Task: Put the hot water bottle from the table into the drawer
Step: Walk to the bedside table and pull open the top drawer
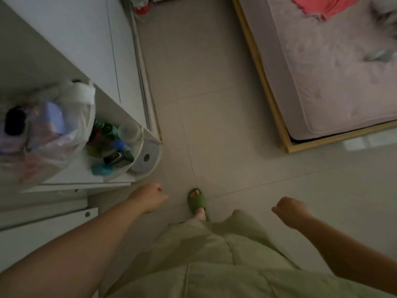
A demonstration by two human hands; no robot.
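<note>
I look straight down at a tiled floor. My left hand (150, 196) hangs in front of me with its fingers curled in and nothing in it, just past the rounded corner of a white shelf unit (71, 181). My right hand (290, 211) is a loose fist over the bare floor, also holding nothing. No hot water bottle and no drawer can be made out in this view.
The white shelf unit at left carries a translucent plastic bag (49, 130), a clear cup (130, 131) and several small bottles (109, 147). A bed with a pink mattress (335, 67) on a wooden frame fills the upper right. My foot in a green slipper (196, 201) stands on the floor between.
</note>
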